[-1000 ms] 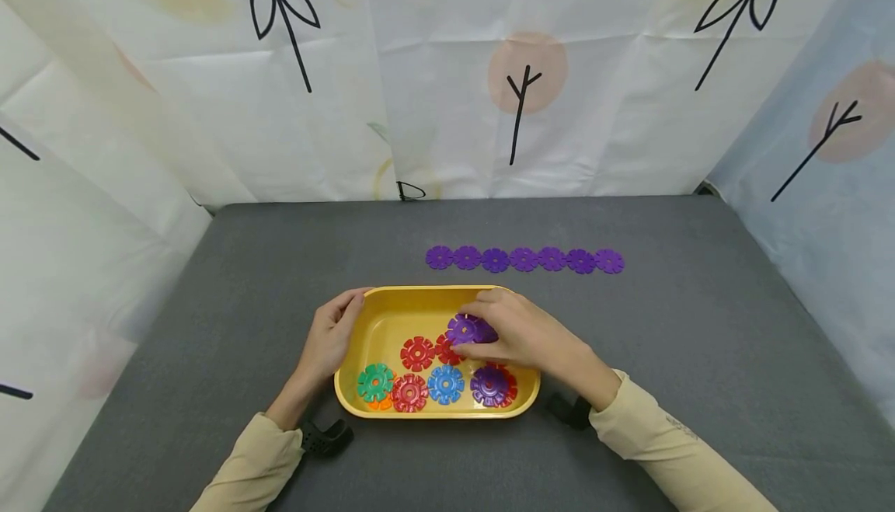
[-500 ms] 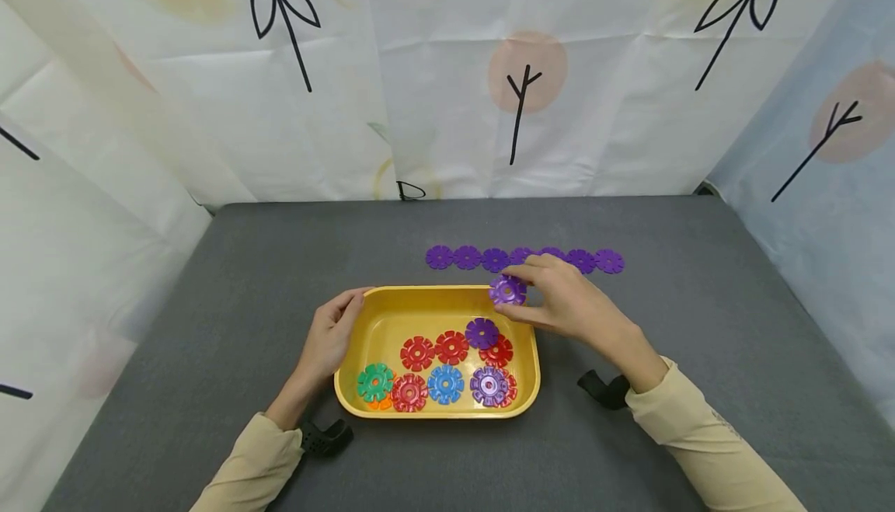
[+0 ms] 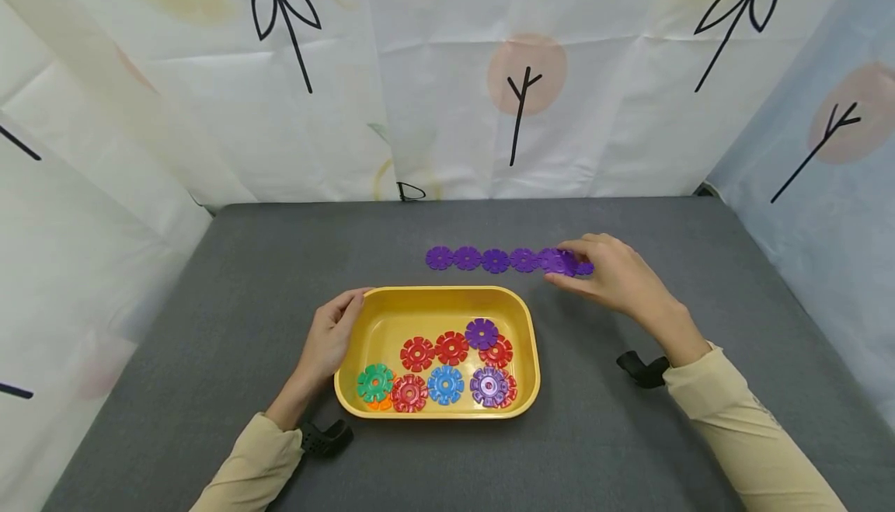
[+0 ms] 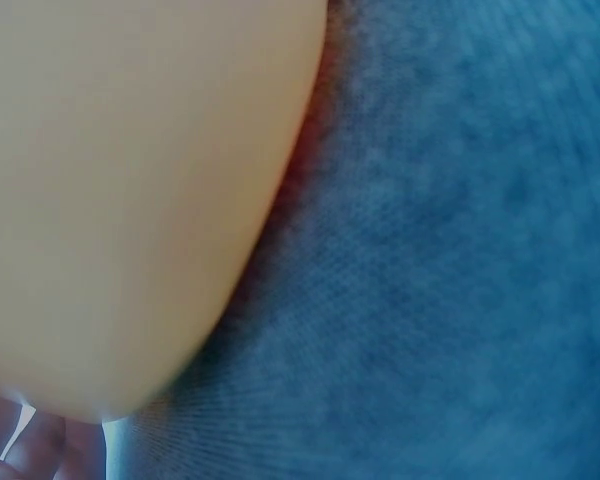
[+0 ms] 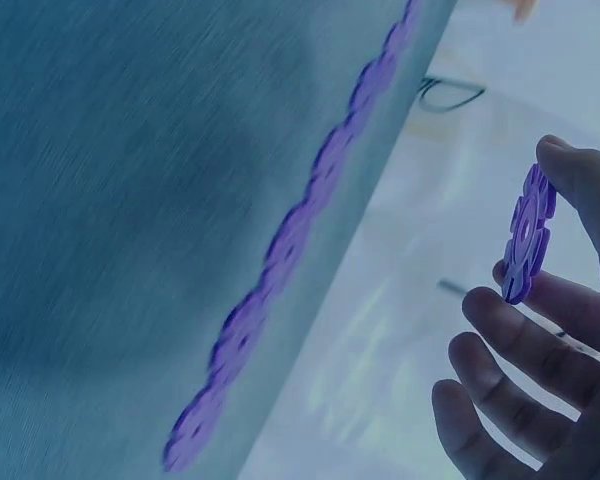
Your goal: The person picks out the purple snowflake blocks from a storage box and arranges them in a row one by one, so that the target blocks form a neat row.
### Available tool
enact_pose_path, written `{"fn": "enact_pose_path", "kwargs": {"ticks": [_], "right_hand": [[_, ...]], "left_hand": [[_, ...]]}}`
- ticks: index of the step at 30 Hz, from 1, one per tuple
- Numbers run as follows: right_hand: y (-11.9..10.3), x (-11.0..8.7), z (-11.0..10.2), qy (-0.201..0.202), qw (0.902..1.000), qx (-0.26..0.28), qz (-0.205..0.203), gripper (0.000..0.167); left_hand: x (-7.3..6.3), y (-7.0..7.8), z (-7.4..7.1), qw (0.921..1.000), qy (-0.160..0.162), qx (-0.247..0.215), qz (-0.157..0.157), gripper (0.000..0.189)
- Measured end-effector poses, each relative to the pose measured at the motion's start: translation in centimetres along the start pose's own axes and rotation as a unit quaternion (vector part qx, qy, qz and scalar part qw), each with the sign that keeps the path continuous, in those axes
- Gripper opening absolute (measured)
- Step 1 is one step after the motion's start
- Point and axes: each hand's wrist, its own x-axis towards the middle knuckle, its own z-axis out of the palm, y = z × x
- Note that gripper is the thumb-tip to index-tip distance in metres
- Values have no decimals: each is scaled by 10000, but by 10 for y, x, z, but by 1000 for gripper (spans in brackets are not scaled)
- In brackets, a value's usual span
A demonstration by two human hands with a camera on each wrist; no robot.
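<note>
In the head view my right hand [image 3: 622,275] pinches a purple flower-shaped disc [image 5: 528,235] between thumb and fingertips. It hovers over the right part of a row of purple discs [image 3: 467,258] and hides its end. The right wrist view shows the held disc apart from the row, raised above the table. My left hand [image 3: 332,335] grips the left side of a yellow tray [image 3: 391,310] by its upper corner. Several discs lie in the tray: red discs [image 3: 417,353], a blue disc [image 3: 446,384], a green disc [image 3: 375,382] and purple discs [image 3: 482,333].
A grey cloth-covered table [image 3: 280,263] carries the tray and the row. Behind it hangs a white curtain [image 3: 447,108] printed with flowers and trees, with more curtain at both sides. An orange disc [image 3: 380,404] lies partly under the green one.
My right hand has lifted a purple disc out of the tray and carried it away and right, over the row's right part. The left hand and tray have stayed put.
</note>
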Motion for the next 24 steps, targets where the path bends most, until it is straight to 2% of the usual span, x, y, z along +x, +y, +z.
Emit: {"fn": "enact_pose_path", "kwargs": {"ticks": [13,18,24], "right_hand": [[73,5,-1,439,9980,-54,453,51],[98,3,1,292,9957,-61,878,57],[121,-2,3,-64,9896,-139,1431,64]], "left_hand": [[0,-1,-1,9999,-55,-40,103,43],[0,0,-1,9999,-111,-68,61,43],[0,0,-1,9998,-140,-106,87,41]]}}
